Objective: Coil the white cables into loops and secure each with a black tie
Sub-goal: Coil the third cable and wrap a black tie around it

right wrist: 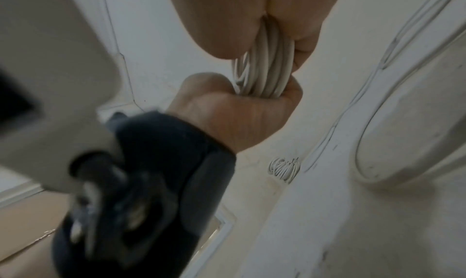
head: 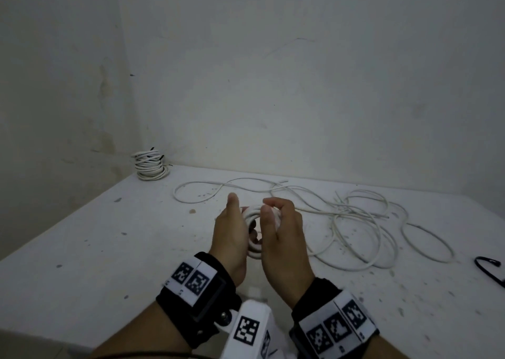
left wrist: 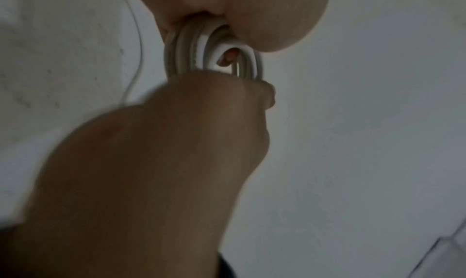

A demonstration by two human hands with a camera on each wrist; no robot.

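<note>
1. The coil in hand [head: 252, 216], several turns of white cable, is held above the table [head: 109, 249] just below frame centre, between both hands.
2. Left hand [head: 232, 235]: fingers curl through the coil's opening, thumb raised and straight. It grips the turns at the coil's 9 o'clock side.
3. Right hand [head: 281, 233]: fingers curl over the coil's 3 o'clock side, clamping the bundle; the wrist view shows the turns [right wrist: 267, 67] packed side by side between the two hands.
4. Judgement: winding is the step in hand. Keep the turns equal and flat, feed the slack without twist, and do not loosen the left grip.
5. Loose cable [head: 355, 222] lies sprawled at 3 o'clock of the hands, trailing toward 12.
6. A black tie [head: 489, 268] lies at the far 4 o'clock edge, well apart.
7. A tied coil stack [head: 150, 164] stands at 11 o'clock in the corner.
</note>
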